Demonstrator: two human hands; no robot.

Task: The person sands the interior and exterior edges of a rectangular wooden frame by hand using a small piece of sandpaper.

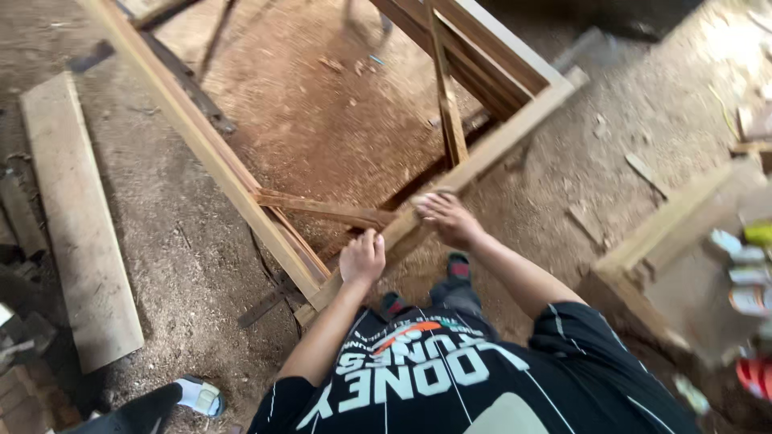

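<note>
Both hands rest on the near rail of a wooden frame (482,157) lying on the sawdust floor (177,241). The left hand (362,259), at 6 o'clock, has its fingers curled shut over the rail; the right hand (447,219) is blurred, fingers loosely spread. The frame looks joined, with diagonal braces (322,209) fixed. A plank (76,217) lies at 9 o'clock.

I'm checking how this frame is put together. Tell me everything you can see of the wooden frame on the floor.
The wooden frame lies flat on a sawdust-covered dirt floor, a large open rectangle of pale, planed timber rails. A thin diagonal brace crosses its near corner, and another slat runs across near the far corner. The left hand and right hand both rest on its near rail. The far end runs out of view; the picture is slightly blurred.
</note>
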